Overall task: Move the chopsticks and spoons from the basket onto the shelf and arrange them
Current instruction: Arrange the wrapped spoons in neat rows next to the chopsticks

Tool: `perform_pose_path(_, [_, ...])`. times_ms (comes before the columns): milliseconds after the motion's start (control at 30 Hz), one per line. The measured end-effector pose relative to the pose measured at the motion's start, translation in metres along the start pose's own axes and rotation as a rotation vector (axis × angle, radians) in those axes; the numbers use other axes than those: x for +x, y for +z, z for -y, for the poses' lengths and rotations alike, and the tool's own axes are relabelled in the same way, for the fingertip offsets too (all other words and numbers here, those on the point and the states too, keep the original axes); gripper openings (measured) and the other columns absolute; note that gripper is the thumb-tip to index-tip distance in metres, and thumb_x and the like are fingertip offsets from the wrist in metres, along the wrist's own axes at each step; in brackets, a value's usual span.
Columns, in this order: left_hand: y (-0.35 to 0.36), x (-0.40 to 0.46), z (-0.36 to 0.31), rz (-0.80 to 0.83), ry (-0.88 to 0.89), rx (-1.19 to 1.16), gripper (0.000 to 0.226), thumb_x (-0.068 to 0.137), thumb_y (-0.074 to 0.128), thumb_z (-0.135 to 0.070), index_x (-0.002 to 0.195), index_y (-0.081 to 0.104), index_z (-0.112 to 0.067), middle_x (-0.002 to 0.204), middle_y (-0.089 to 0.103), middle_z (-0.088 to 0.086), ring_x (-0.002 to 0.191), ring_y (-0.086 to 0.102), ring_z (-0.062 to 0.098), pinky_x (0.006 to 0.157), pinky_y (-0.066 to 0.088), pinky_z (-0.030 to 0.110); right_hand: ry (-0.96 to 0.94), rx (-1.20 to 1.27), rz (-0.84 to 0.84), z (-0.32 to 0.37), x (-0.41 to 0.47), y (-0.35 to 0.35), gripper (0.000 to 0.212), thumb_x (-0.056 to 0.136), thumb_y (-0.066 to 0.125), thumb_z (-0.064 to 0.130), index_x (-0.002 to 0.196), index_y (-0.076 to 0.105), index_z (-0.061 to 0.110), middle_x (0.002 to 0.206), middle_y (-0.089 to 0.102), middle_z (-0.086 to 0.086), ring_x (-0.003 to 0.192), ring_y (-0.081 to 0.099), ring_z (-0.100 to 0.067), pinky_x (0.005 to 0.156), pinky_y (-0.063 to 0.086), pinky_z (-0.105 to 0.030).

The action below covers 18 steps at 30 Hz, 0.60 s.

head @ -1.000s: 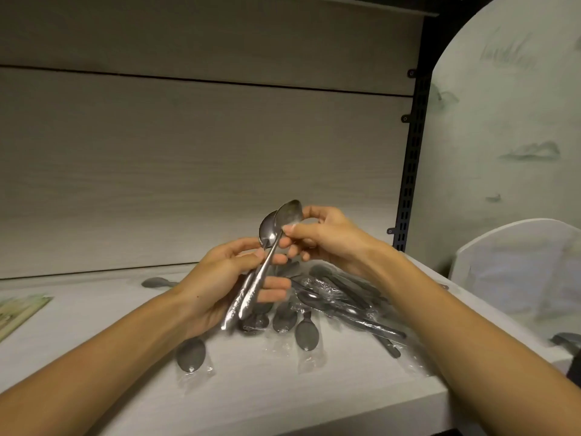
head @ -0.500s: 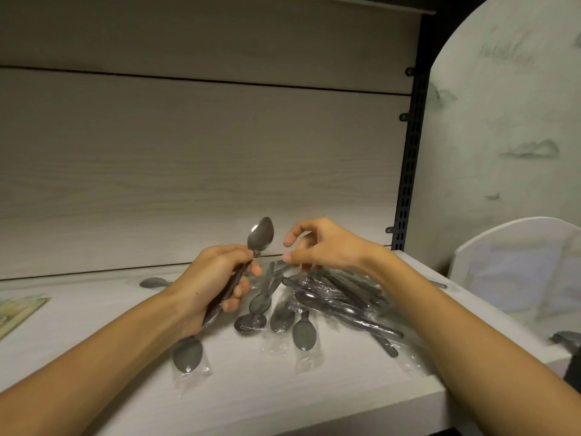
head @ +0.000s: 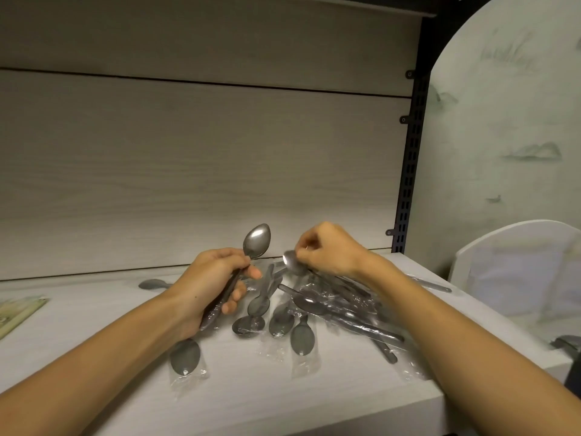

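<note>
1. Head view: a bundle of bare spoons (head: 255,241) is gripped by the left hand (head: 210,283), fingers (head: 232,306) curled round the handles, bowls upright above the shelf (head: 251,401).
2. A further spoon (head: 290,262) is pinched at its bowl by the right hand (head: 327,250), fingers bent tight, just over the pile of wrapped spoons (head: 314,309) lying on the shelf.
3. The pinched spoon could be dropped, it is judged, because it is held by the smooth bowl rather than the handle.
4. Neighbouring spoons could be dragged along when that one is lifted, since the clear wrappers overlap and the handles cross one another.
5. The bundle in the left hand could fan out or slip if another spoon is pushed in while the grip is eased.
6. The wrapped spoon (head: 185,357) beneath the left wrist lies near the front edge of the shelf and could be knocked off by the forearm.
7. A single spoon (head: 154,283) lies apart near the back panel.
8. A white container (head: 515,265), possibly the basket, stands to the right beyond the shelf; what it holds cannot be told.
9. No chopsticks can be seen.
</note>
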<state>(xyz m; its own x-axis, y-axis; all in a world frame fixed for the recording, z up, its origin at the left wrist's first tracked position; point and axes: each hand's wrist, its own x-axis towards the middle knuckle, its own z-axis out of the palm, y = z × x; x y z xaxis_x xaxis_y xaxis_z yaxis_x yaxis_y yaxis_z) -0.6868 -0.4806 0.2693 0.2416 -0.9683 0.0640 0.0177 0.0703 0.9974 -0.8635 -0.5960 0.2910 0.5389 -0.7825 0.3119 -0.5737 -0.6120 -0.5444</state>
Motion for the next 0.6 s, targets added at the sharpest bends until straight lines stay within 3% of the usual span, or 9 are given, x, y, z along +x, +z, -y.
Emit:
perform_pose_path(167, [0.005, 0.000, -0.004, 0.025, 0.041, -0.131, 0.011, 0.097, 0.048, -0.005, 0.102, 0.056, 0.000, 0.079, 0.073, 0.013, 0.052, 0.063, 0.018, 0.044, 0.052, 0.023, 0.058, 0.508, -0.216, 0.011, 0.002, -0.013, 0.005, 0.081, 0.062, 0.002, 0.081, 0.065, 0.007, 0.054, 0.061, 0.001, 0.044, 0.053, -0.007, 0.045, 0.042, -0.016])
perform_pose_path(367, [0.008, -0.004, -0.006, 0.109, 0.031, -0.238, 0.022, 0.097, 0.048, -0.004, 0.120, 0.049, -0.002, 0.098, 0.072, 0.021, 0.085, 0.072, 0.029, 0.071, 0.061, 0.033, 0.091, 1.140, -0.112, 0.020, -0.002, -0.024, 0.003, 0.087, 0.059, -0.001, 0.088, 0.060, 0.002, 0.064, 0.069, -0.005, 0.059, 0.067, -0.014, 0.053, 0.054, -0.020])
perform_pose_path(500, [0.012, -0.011, -0.009, 0.204, 0.000, -0.302, 0.025, 0.096, 0.049, -0.004, 0.121, 0.051, -0.003, 0.104, 0.070, 0.024, 0.089, 0.070, 0.039, 0.064, 0.061, 0.039, 0.115, 1.182, 0.036, 0.020, -0.003, -0.018, 0.007, 0.086, 0.064, -0.001, 0.090, 0.059, -0.002, 0.074, 0.072, -0.012, 0.072, 0.072, -0.024, 0.064, 0.059, -0.025])
perform_pose_path(600, [0.015, -0.014, -0.010, 0.230, -0.017, -0.280, 0.024, 0.095, 0.051, -0.007, 0.118, 0.054, -0.006, 0.102, 0.071, 0.020, 0.068, 0.070, 0.034, 0.051, 0.058, 0.034, 0.092, 0.961, 0.030, 0.020, -0.003, -0.008, 0.010, 0.086, 0.069, 0.006, 0.089, 0.060, 0.004, 0.082, 0.073, -0.014, 0.072, 0.071, -0.020, 0.063, 0.058, -0.026])
